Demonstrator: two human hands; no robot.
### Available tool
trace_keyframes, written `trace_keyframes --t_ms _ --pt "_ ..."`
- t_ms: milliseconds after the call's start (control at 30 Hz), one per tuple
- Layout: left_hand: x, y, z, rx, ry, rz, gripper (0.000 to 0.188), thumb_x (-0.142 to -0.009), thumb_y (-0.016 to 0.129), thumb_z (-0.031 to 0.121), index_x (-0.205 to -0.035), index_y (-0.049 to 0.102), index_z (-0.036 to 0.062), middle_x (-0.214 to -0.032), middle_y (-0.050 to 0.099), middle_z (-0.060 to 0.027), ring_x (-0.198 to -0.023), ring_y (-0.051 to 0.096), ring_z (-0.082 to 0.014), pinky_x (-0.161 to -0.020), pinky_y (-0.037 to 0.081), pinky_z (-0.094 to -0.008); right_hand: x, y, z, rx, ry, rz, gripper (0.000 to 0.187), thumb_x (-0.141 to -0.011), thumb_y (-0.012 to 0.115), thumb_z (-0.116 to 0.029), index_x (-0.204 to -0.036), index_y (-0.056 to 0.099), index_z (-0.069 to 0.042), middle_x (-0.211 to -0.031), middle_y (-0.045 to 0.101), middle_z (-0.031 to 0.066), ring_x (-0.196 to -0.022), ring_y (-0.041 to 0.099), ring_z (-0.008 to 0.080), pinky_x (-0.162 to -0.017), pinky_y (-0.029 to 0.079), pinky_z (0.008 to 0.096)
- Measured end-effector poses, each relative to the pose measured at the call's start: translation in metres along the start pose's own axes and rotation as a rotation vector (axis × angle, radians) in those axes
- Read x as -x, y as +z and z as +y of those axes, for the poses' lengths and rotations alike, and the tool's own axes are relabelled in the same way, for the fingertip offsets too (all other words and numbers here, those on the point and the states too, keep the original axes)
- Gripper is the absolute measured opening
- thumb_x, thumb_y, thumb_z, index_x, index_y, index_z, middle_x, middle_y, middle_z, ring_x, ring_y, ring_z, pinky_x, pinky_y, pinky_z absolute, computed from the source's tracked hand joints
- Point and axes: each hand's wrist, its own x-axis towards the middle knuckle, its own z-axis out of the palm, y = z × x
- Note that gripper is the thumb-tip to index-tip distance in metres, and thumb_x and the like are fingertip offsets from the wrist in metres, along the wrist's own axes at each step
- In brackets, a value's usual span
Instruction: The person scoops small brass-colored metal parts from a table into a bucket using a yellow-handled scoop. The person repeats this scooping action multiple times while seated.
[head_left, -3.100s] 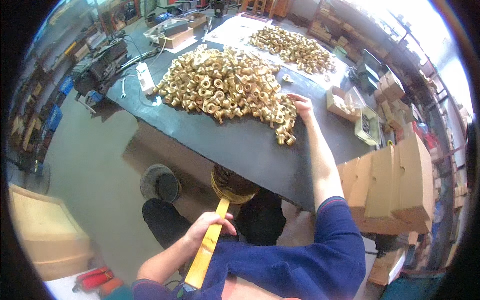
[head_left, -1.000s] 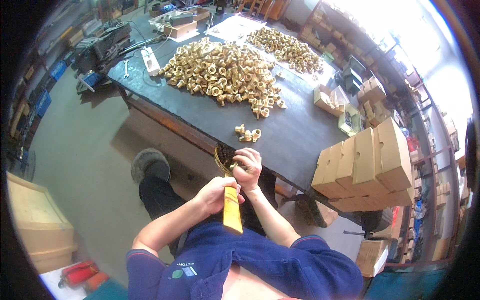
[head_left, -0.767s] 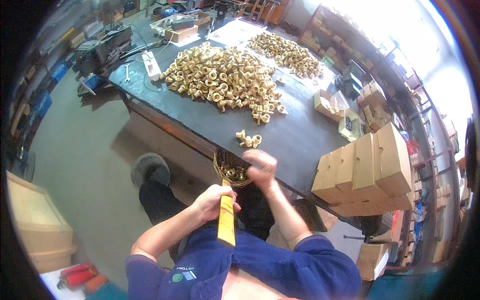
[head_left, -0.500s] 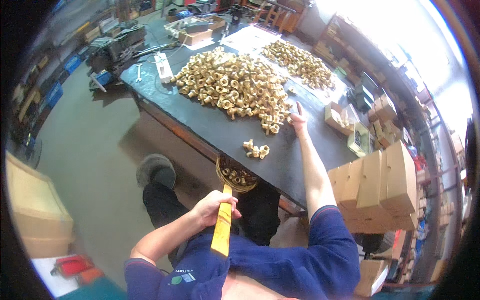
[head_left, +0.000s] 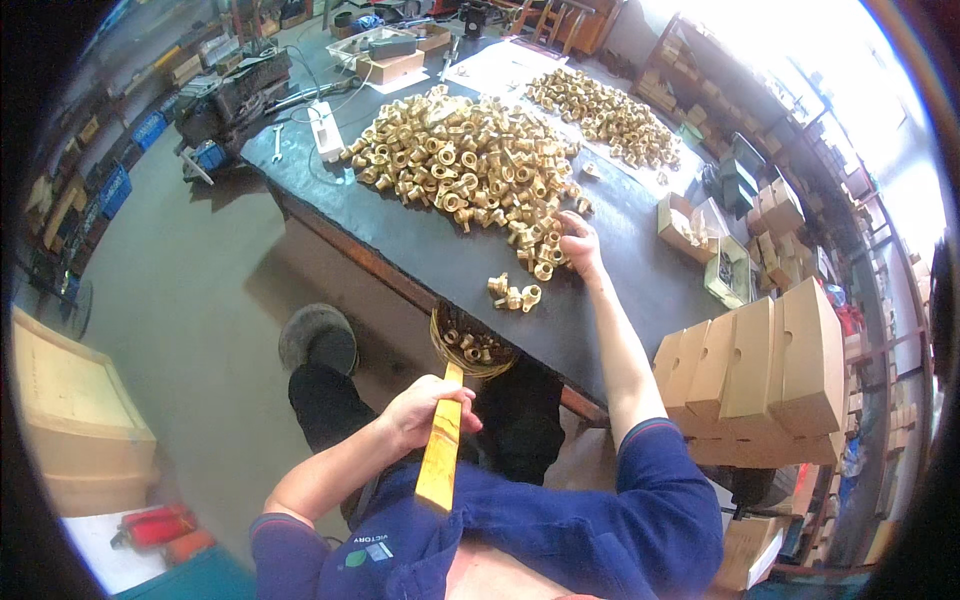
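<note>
My left hand (head_left: 430, 412) grips the flat yellow wooden handle (head_left: 441, 455) of a round wicker scoop (head_left: 467, 367). The scoop hangs just below the table's near edge, with several brass fittings (head_left: 470, 345) inside. On the table lies a large heap of brass pipe fittings (head_left: 450, 160). At the heap's right end, my right hand (head_left: 582, 248) rests against the outermost fittings, its thumb and fingers apart and curved toward them. A small cluster of brass fittings (head_left: 514, 294) sits between the heap and the scoop.
A second pile of brass fittings (head_left: 605, 120) lies on white paper at the far right. Cardboard boxes (head_left: 750, 365) stand by the table's right side, near a small open box (head_left: 688, 225) and a green tray (head_left: 730, 272). A wrench (head_left: 278, 144) and white power strip (head_left: 325, 132) lie left.
My right hand has moved slightly left and toward me, its raised fingers now bent in against the edge of the heap. My left hand and the scoop stay almost in place.
</note>
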Motion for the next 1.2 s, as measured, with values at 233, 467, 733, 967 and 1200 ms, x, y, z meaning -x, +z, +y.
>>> trace_keyframes --t_ms 233,467,733,967,1200 --pt "0.002 -0.004 0.007 0.031 -0.012 0.018 0.017 -0.077 0.050 0.015 -0.074 0.052 -0.0019 -0.063 0.055 -0.0099 -0.060 0.058 -0.0264 -0.064 0.048 -0.0373 0.009 0.009 -0.006 0.036 0.008 -0.067 0.044 -0.052 0.054 -0.005 -0.095 0.060 -0.010 -0.103 0.053 0.0074 -0.098 0.048 0.0211 -0.085 0.037 0.0268" --pt "0.007 0.004 0.008 0.004 -0.002 0.029 0.024 -0.074 0.048 0.010 -0.089 0.044 -0.0076 -0.061 0.051 -0.0095 -0.060 0.055 -0.0205 -0.066 0.049 -0.0355 0.041 0.033 -0.044 0.268 0.043 0.027 0.038 -0.054 0.053 -0.012 -0.092 0.061 -0.011 -0.101 0.053 0.0054 -0.094 0.050 0.0229 -0.082 0.039 0.0284" --pt "0.012 0.009 0.002 0.081 0.013 0.027 0.016 -0.077 0.049 0.013 -0.070 0.052 -0.0009 -0.063 0.053 -0.0105 -0.059 0.056 -0.0251 -0.063 0.047 -0.0373 0.093 0.071 -0.110 0.610 0.138 0.372 0.030 -0.059 0.055 -0.014 -0.088 0.060 -0.016 -0.101 0.051 0.0064 -0.092 0.048 0.0268 -0.079 0.039 0.0349" --pt "0.012 0.019 0.004 0.060 0.032 0.050 0.018 -0.076 0.048 0.013 -0.065 0.052 -0.0009 -0.062 0.052 -0.0107 -0.058 0.055 -0.0254 -0.062 0.047 -0.0367 0.121 0.093 -0.143 0.599 0.245 0.468 0.030 -0.057 0.059 -0.013 -0.087 0.059 -0.018 -0.105 0.049 0.0078 -0.095 0.045 0.0276 -0.081 0.036 0.0366" --pt "0.016 0.012 0.007 0.038 0.011 -0.010 0.021 -0.076 0.050 0.014 -0.084 0.048 -0.0055 -0.063 0.053 -0.0085 -0.058 0.056 -0.0200 -0.064 0.049 -0.0354 0.149 0.118 -0.162 0.427 0.036 0.472 0.029 -0.052 0.056 -0.008 -0.080 0.061 -0.012 -0.100 0.052 0.0105 -0.090 0.046 0.0279 -0.080 0.038 0.0354"
